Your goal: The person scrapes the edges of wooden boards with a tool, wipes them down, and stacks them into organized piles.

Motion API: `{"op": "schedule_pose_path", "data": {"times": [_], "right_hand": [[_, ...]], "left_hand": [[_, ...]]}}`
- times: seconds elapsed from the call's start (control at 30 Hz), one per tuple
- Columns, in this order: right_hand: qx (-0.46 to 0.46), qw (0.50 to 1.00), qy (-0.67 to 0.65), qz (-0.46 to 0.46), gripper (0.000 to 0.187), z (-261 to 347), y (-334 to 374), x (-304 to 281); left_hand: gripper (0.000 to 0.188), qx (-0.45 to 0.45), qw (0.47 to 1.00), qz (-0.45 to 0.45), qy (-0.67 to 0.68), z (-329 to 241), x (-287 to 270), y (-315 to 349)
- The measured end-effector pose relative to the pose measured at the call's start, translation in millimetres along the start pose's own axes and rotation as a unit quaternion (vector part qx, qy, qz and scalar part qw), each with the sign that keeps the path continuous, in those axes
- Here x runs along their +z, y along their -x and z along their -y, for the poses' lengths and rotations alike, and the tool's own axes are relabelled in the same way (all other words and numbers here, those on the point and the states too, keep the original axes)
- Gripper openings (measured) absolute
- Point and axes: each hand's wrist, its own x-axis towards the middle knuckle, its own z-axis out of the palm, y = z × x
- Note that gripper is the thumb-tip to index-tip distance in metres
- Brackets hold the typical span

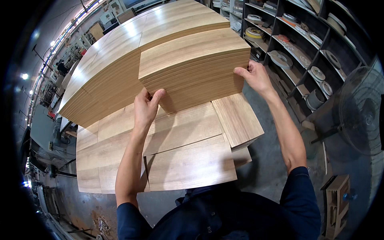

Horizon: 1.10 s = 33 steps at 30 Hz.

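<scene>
Pale wood-grain panels [116, 144] lie side by side across the middle of the view, forming a broad flat surface with narrow seams. One front panel [192, 166] at six o'clock reaches close to the person's dark clothing [240, 208]. The grey floor [160, 200] shows around it. Toward two o'clock stands a dark shelf unit [298, 86], its compartments filled with coiled rolls; at three o'clock there is a large round fan [362, 110], and at four a small wooden cabinet [337, 206]. A grey machine [42, 128] sits at nine o'clock, with bright lamps running beyond it toward ten.

The stack of boards [200, 82] is at twelve o'clock, directly between the two hands, its layered edges facing the person. A larger stack [114, 80] adjoins it toward ten, and a short pile [238, 120] lies just below its right end, at about five.

The left hand [145, 108] is at the stack's eight o'clock corner — thumb on the front face, fingers bent around the end, holding that corner. The right hand [258, 78] holds the three o'clock end likewise — thumb in front, other fingers around the side, partly hidden.
</scene>
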Motion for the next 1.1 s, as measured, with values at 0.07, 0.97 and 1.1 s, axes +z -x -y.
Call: {"op": "schedule_pose_path", "data": {"times": [0.07, 0.97, 1.1], "right_hand": [[-0.005, 1.000, 0.014, -0.004, 0.037, 9.8, 5.0, 1.2], [0.005, 0.964, -0.257, -0.074, 0.076, 28.4, -21.5, 20.8], [0.004, 0.960, -0.271, -0.069, 0.077, 27.6, -20.0, 25.3]], "left_hand": [[0.030, -0.024, 1.000, 0.001, -0.011, -3.2, -0.6, 2.0], [0.075, -0.049, 0.953, 0.013, 0.299, 4.5, 6.9, -9.4], [0.076, -0.064, 0.962, -0.002, 0.265, 5.2, 11.2, -6.5]]}}
